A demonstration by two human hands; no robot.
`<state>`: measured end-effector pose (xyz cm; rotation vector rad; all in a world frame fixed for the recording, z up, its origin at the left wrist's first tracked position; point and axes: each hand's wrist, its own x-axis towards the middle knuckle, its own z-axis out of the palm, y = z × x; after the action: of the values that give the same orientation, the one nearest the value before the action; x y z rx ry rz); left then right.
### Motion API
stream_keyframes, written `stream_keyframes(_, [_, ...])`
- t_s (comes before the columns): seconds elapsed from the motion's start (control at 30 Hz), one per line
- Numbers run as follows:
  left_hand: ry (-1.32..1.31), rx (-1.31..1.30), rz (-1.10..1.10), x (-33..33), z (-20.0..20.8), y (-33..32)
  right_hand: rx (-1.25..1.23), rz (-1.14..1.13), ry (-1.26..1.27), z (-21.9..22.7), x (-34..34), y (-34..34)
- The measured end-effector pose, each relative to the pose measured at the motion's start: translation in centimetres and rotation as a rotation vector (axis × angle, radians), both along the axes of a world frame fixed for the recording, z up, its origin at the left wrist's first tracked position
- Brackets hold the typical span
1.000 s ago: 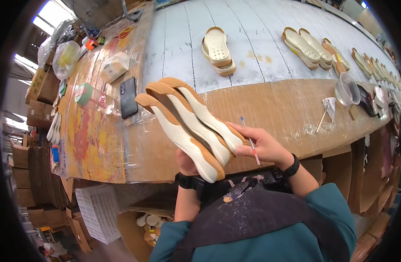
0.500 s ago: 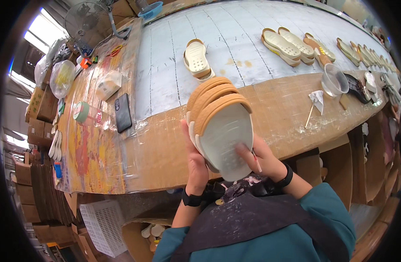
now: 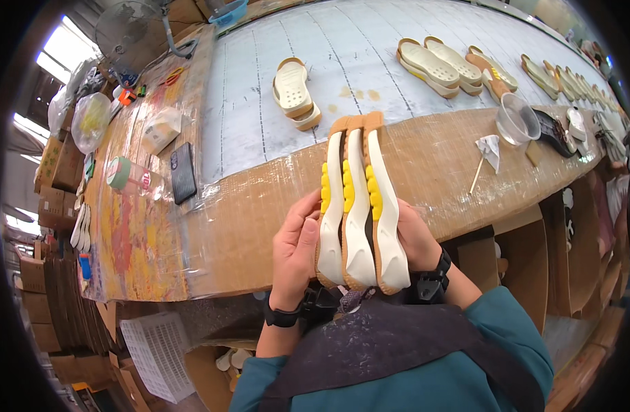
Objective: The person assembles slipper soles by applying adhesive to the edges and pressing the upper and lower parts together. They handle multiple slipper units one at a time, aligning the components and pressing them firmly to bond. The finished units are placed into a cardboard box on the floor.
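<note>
Three shoe soles, white with yellow inserts and tan bottoms, stand on edge side by side between my hands, above the near table edge. My left hand presses against the left side of the stack, thumb up along it. Closed round its right side is my right hand, some of its fingers hidden behind the soles. Beyond them, a cream sole with a tan rim rests partly over another sole on the pale lined tabletop.
More soles run in a row toward the far right. Nearer stand a clear plastic cup and a stick with white cloth. At left lie a dark phone, a green-lidded bottle and orange scissors. A white basket is below.
The stack of soles has been turned from showing a translucent grey face to showing its side edges. My hands have shifted to its two sides. The thin stick at my right hand no longer shows.
</note>
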<state>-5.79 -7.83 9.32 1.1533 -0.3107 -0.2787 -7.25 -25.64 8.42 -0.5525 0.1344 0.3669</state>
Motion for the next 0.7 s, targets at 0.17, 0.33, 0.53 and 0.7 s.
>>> stream_keyframes(0.17, [-0.007, -0.081, -0.090, -0.9, -0.1, -1.1, 0.173, 0.048, 0.096, -0.5, 0.7, -0.6])
stream_keyframes(0.33, [0.007, -0.103, -0.110, -0.6, -0.4, -1.0, -0.409, -0.168, -0.414, 1.2, -1.2, -0.3])
stream_keyframes(0.53, [0.050, -0.057, -0.079, -0.5, -0.1, -1.5, 0.172, 0.020, -0.032, 1.2, 0.5, -0.6])
stream_keyframes(0.7, [0.054, -0.090, -0.087, -0.2, -0.2, -1.5, 0.152, 0.030, -0.043, 0.7, 0.7, -0.9])
